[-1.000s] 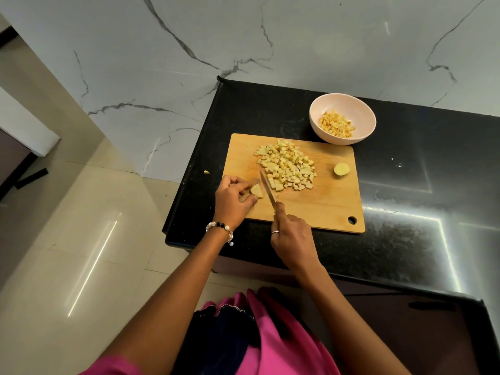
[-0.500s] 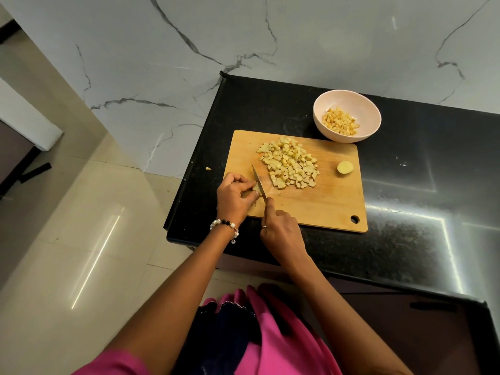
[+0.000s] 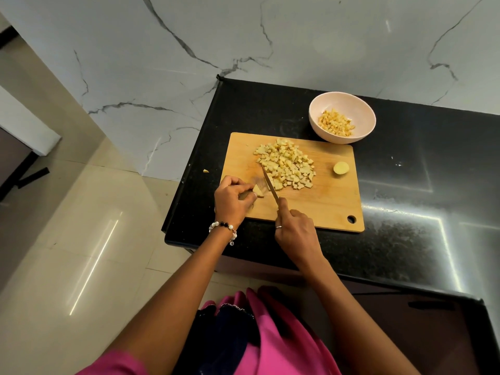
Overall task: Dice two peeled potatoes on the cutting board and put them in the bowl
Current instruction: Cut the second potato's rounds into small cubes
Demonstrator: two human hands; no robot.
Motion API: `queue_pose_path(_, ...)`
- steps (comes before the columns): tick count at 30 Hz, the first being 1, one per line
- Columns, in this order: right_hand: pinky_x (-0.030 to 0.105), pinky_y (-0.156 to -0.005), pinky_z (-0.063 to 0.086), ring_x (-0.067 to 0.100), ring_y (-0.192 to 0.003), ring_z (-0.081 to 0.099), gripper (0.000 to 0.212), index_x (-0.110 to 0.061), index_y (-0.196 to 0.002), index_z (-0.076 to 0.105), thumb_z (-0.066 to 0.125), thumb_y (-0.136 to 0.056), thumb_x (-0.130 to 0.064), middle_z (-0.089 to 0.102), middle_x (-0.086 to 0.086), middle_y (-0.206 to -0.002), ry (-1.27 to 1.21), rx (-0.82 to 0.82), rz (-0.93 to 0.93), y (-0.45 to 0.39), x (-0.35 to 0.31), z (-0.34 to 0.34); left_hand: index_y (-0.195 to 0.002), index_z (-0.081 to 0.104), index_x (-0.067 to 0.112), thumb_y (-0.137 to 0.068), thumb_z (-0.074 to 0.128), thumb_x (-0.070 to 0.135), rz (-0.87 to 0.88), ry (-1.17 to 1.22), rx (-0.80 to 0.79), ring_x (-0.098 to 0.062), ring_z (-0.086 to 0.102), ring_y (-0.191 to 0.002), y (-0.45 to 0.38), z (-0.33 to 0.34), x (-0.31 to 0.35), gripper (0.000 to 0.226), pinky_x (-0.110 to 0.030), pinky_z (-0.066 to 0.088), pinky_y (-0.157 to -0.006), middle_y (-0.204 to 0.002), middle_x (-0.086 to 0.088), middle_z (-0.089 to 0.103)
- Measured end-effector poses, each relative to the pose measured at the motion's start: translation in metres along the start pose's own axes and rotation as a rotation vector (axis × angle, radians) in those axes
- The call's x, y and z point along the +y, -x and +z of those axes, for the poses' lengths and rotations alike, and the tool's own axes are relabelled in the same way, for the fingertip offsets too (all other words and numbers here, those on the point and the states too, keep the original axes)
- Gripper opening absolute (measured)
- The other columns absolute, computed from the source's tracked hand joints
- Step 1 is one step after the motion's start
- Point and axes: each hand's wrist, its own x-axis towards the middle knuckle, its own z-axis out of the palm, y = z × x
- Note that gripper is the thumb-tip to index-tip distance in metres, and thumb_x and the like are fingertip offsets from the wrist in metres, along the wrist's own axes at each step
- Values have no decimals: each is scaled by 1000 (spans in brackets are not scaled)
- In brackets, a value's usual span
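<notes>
Marble wall (image 3: 189, 63) fills the top of the view, tiled floor (image 3: 67, 253) the left. Black tabletop (image 3: 405, 212) is cut off at the right edge; its left edge and near edge are both visible, the wooden cutting board (image 3: 324, 207) sitting close to both. Bare tabletop to the right of the board. Person's pink clothing (image 3: 270, 347) is at the bottom, cut by the frame.

Pale bowl (image 3: 359, 109) stands just beyond the board's far right corner, rim touching or overlapping the board edge, can't tell which. Diced potato in bowl (image 3: 335, 123) covers the bottom. Pile of diced potato (image 3: 286, 163) lies on the board's middle-left; a rounded potato end (image 3: 341, 168) sits apart on the right side, open board around it. Hanging hole (image 3: 351, 219) at the near right corner.

Left hand (image 3: 232, 198) has fingers curled, pinching a small potato piece (image 3: 257, 191) on the board's near left; most of that piece is hidden under the fingers. Beaded bracelet (image 3: 223, 230) on that wrist. Right hand (image 3: 295, 231) is wrapped around the knife (image 3: 269, 182) handle, handle fully hidden in the fist; the blade runs between the held piece and the pile, tip near the pile's edge. Whether the blade touches the board, can't tell. Ring (image 3: 278, 227) on one finger. Tiny potato scrap (image 3: 206, 171) lies on the tabletop left of the board.
</notes>
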Motion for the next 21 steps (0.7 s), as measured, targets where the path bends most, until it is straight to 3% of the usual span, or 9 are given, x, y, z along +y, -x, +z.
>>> queue_pose_path(7,37,-48,34,36,-54,51,49,4,-132,48,37,-90,-18,59,19,-65,-101,-6,-118,7,2,-4,-99,74,8,-72,80,17,1,12,13,-5,52,-84,1,-1,0,28,-2,41,-69,-94,4,56)
queue_pose_path(14,37,-45,37,36,-50,50,48,7,-129,49,41,-87,-14,59,17,-61,-125,-38,-138,7,5,-6,-90,76,8,-71,81,17,-14,5,66,-7,56,-82,2,4,1,21,-2,40,-66,-91,0,62)
queue_pose_path(17,36,-48,34,35,-52,51,49,5,-131,48,40,-88,-17,60,17,-64,-133,-33,-140,4,10,-4,-89,76,8,-71,81,16,-20,-5,78,-8,56,-82,3,5,1,20,-4,39,-67,-90,-1,63)
queue_pose_path(21,35,-47,32,33,-52,50,50,4,-133,47,40,-88,-16,59,16,-65,-157,-39,-143,7,11,-6,-90,76,8,-72,80,16,-19,-6,74,-12,59,-84,3,6,2,20,-18,49,-70,-91,-2,63)
